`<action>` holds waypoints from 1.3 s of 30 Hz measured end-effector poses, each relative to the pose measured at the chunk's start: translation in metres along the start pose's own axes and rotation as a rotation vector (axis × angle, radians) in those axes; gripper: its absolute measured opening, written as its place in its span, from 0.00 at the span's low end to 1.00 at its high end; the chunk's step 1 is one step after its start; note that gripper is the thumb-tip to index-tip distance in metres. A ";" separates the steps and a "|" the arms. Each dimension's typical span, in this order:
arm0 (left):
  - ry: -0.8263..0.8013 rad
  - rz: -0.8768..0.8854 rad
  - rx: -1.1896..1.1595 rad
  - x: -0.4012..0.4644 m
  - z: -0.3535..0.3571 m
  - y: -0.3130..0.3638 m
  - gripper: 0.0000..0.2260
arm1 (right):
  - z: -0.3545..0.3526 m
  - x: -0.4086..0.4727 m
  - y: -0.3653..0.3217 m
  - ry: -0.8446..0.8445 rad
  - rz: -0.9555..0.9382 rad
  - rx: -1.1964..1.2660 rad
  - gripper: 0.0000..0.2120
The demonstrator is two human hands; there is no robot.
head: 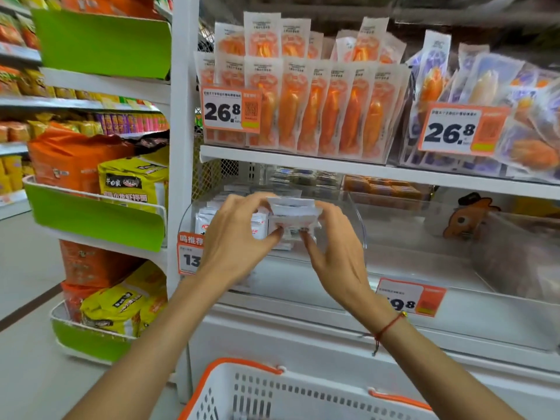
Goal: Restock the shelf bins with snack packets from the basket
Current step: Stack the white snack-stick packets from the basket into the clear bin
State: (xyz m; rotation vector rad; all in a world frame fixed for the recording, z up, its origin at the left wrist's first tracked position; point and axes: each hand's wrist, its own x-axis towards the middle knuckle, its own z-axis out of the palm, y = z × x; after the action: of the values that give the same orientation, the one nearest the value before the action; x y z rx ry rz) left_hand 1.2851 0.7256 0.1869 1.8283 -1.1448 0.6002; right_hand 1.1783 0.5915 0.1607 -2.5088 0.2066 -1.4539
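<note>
A small stack of white snack packets [292, 215] hangs between both hands in front of a clear plastic shelf bin [357, 225] on the middle shelf. My left hand [236, 234] pinches the stack's left side with curled fingers. My right hand [333, 253] grips its right side from below. More white packets [206, 221] lie in the bin behind my left hand. The white basket with orange rim [272, 389] sits at the bottom of the view; its inside is hidden.
Orange packets [303, 116] and purple packets [485, 95] fill bins on the shelf above, with 26.8 price tags [230, 110]. A neighbouring clear bin [515, 253] stands to the right. Green-fronted side shelves [97, 213] with noodle bags stand at the left.
</note>
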 end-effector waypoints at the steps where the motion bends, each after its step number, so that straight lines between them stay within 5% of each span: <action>1: -0.039 0.003 0.032 0.009 0.003 -0.002 0.23 | 0.003 0.005 0.005 -0.038 0.025 -0.002 0.16; 18: -0.351 -0.083 0.669 0.103 0.094 -0.059 0.20 | 0.093 0.074 0.079 -0.525 0.595 -0.112 0.19; 22: -0.436 -0.067 0.777 0.109 0.112 -0.074 0.22 | 0.116 0.079 0.092 -0.599 0.719 -0.110 0.26; 28: -0.405 -0.025 0.718 0.114 0.118 -0.079 0.25 | 0.134 0.085 0.106 -0.621 0.772 -0.126 0.21; 31: -0.380 0.177 0.645 0.113 0.108 -0.078 0.15 | 0.135 0.082 0.109 -0.641 0.766 -0.134 0.13; 34: -0.594 0.389 0.716 0.113 0.100 -0.074 0.12 | 0.135 0.079 0.113 -0.621 0.771 -0.119 0.13; 39: -0.942 0.240 0.830 0.119 0.108 -0.073 0.20 | 0.133 0.077 0.108 -0.644 0.730 -0.074 0.15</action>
State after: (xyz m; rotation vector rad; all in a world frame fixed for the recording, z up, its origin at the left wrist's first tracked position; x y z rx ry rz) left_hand 1.4000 0.5914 0.1923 2.8619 -1.9342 0.3430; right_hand 1.3309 0.4864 0.1318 -2.4002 0.9283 -0.3504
